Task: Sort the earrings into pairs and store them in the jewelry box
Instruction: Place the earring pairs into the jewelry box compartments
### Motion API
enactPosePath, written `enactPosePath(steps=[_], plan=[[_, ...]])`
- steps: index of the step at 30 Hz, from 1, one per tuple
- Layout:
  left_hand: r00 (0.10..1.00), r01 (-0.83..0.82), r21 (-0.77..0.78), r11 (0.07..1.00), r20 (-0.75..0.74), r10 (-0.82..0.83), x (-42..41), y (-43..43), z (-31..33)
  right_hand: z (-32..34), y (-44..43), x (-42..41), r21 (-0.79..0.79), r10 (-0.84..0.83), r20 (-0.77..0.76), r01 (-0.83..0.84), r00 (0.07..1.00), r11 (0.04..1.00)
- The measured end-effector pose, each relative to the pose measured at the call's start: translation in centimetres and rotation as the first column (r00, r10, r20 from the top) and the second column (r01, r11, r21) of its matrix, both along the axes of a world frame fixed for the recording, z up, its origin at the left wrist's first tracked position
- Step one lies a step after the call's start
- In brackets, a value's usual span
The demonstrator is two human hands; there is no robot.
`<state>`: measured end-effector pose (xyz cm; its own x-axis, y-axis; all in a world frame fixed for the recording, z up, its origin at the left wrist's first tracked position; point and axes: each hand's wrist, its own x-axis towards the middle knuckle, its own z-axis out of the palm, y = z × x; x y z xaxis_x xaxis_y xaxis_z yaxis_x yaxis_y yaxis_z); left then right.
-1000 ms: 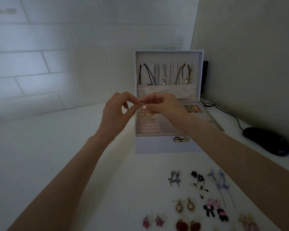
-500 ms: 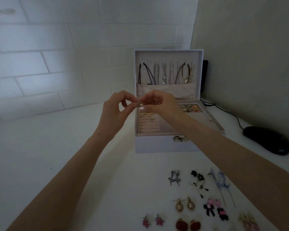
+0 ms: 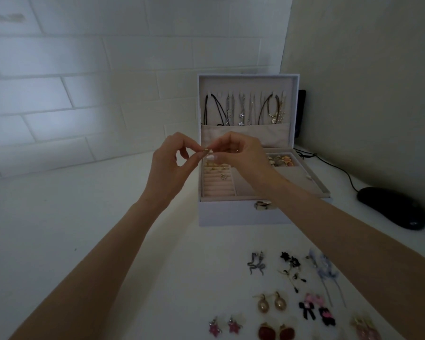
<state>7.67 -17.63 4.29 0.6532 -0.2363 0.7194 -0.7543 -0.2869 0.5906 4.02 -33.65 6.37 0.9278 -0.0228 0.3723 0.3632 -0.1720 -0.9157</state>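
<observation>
Pinching one earring (image 3: 207,150) between left hand (image 3: 168,171) and right hand (image 3: 242,153), we are needing steady fingertips above the jewelry box (image 3: 231,214).

One jewelry box (image 3: 231,214), two hands (image 3: 168,168) (image 3: 243,153)

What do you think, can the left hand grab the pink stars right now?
Probably not yet: the left hand is busy, pinching a tiny earring together with the right hand near the box. The pink stars lie bare on the table, so once it lets go, nothing seems to block it.
</observation>
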Motion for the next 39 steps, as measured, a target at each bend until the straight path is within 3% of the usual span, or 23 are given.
enactPosePath(steps=[5,9,11,13,16,18,19,22,25,39], plan=[[0.977,-0.054,0.065,0.996,0.209,0.040,0.0,-0.3,-0.3,0.3,-0.7,-0.4,-0.026,-0.014,0.027,0.015,1.000,1.000],[0.865,-0.208,0.178,0.962,0.492,0.096,0.2,-0.7,-0.5,0.4,-1.2,-0.5,-0.041,-0.024,0.041,0.025,0.999,0.999],[0.834,-0.218,0.209,0.953,0.546,0.071,0.0,-0.7,-0.5,0.5,-1.4,-0.6,-0.045,-0.029,0.047,0.031,0.998,0.999],[0.872,-0.162,0.193,0.968,0.486,0.049,-0.4,-0.8,-0.6,0.6,-1.4,-0.6,-0.048,-0.036,0.050,0.039,0.998,0.998],[0.996,-0.026,-0.034,0.999,0.081,0.028,-1.1,-1.3,-0.3,0.7,-1.4,-0.6,-0.044,-0.032,0.045,0.034,0.999,0.998],[0.985,0.027,-0.120,0.992,-0.169,-0.047,-0.8,-1.5,-0.2,0.7,-1.2,-0.6,-0.050,-0.039,0.044,0.041,0.998,0.998],[0.976,0.051,-0.098,0.994,-0.208,-0.070,-0.8,-1.5,-0.3,0.7,-1.2,-0.5,-0.059,-0.047,0.047,0.049,0.998,0.997],[0.994,0.072,0.059,0.996,-0.088,-0.066,-1.0,-1.7,-0.6,0.5,-1.1,-0.4,-0.090,-0.069,0.050,0.074,0.996,0.993],[0.999,0.033,0.059,0.998,-0.024,-0.032,-0.8,-1.8,-0.9,0.1,-1.2,-0.3,-0.107,-0.080,0.052,0.085,0.995,0.991],[0.985,0.061,-0.008,0.998,-0.161,-0.061,-0.7,-1.9,-1.0,-0.7,-0.7,-0.3,-0.195,-0.139,0.148,0.167,0.979,0.967]])
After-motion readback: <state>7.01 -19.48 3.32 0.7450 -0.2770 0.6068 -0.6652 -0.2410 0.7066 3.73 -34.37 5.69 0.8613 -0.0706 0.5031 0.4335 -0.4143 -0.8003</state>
